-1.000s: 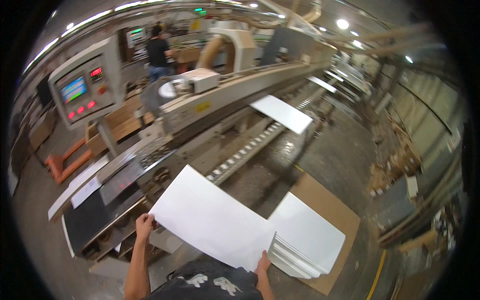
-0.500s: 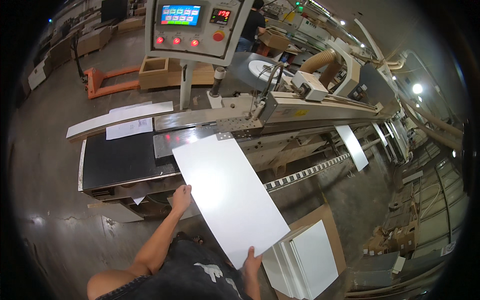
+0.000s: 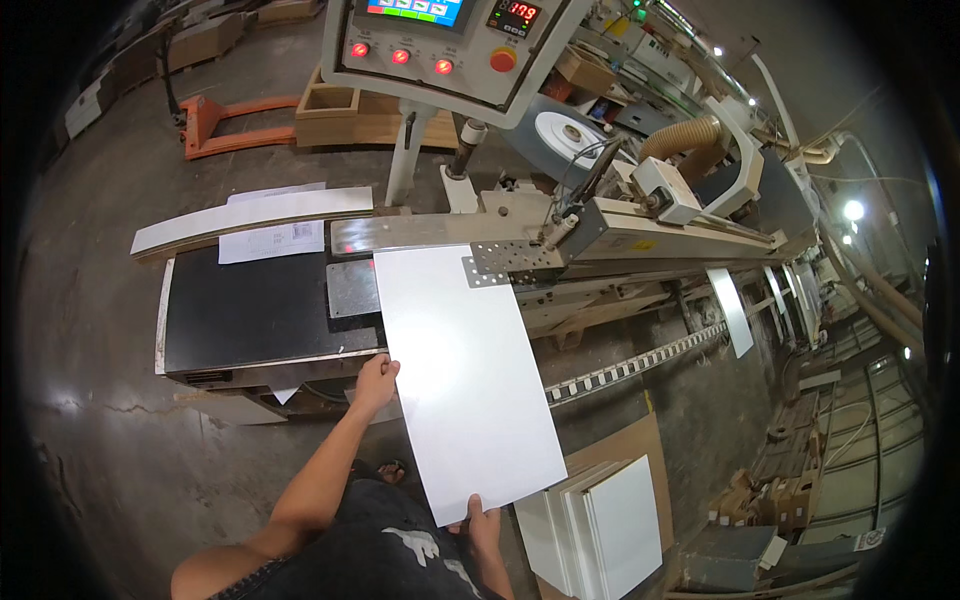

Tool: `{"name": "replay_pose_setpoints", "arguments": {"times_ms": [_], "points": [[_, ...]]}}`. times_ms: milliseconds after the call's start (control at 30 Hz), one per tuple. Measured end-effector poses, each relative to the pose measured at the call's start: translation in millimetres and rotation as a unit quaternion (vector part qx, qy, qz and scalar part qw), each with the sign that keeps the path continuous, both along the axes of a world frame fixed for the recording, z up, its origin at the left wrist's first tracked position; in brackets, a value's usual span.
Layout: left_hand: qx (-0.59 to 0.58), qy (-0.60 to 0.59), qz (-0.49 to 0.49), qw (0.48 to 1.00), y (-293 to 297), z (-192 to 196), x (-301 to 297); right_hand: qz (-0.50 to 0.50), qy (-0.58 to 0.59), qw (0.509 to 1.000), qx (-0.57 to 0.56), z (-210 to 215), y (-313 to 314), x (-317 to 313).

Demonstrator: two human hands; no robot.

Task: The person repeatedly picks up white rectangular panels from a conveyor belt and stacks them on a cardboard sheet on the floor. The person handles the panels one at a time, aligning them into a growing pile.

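A long white panel (image 3: 470,390) lies between my two hands, its far end resting on the metal infeed of an edge-banding machine (image 3: 640,235). My left hand (image 3: 377,383) is closed on the panel's left edge, about midway along. At the near end my right hand (image 3: 480,525) grips the edge, thumb on top and fingers underneath. A perforated metal plate (image 3: 512,258) overlaps the panel's far right corner. The far edge meets the metal guide fence (image 3: 420,233).
Several white panels (image 3: 620,530) stand stacked at lower right on brown board. Left of the panel is a black machine bed (image 3: 260,320) with paper and a white strip (image 3: 250,218). A control box (image 3: 450,60) stands beyond; an orange pallet jack (image 3: 205,130) is far left.
Both hands have turned the panel so it lies squarer to the fence, its far edge now against it. The near end has swung left with my right hand.
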State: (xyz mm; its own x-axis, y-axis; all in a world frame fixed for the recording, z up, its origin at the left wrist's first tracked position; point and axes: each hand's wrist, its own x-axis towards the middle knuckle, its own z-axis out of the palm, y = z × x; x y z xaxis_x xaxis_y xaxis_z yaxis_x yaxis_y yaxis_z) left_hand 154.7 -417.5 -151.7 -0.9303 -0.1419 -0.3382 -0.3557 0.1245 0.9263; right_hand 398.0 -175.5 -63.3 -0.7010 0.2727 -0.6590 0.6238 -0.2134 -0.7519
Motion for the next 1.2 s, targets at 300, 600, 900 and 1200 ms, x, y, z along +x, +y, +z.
{"name": "replay_pose_setpoints", "arguments": {"times_ms": [300, 600, 900, 1200], "points": [[0.09, -0.012, 0.022, 0.996, 55, 23, -30, -0.033, -0.015, 0.997, 0.075, 26, 44, -40], [0.111, -0.052, -0.017, 0.992, 139, 21, -68, -0.014, -0.018, 0.98, 0.196, 2, 137, -58], [0.114, -0.033, -0.017, 0.993, 197, 5, -112, 0.059, -0.084, 0.986, 0.131, 1, 224, -98], [-0.363, 0.461, -0.015, 0.81, 380, 97, -61, 0.129, 0.134, 0.979, 0.088, -43, 340, -22]]}}
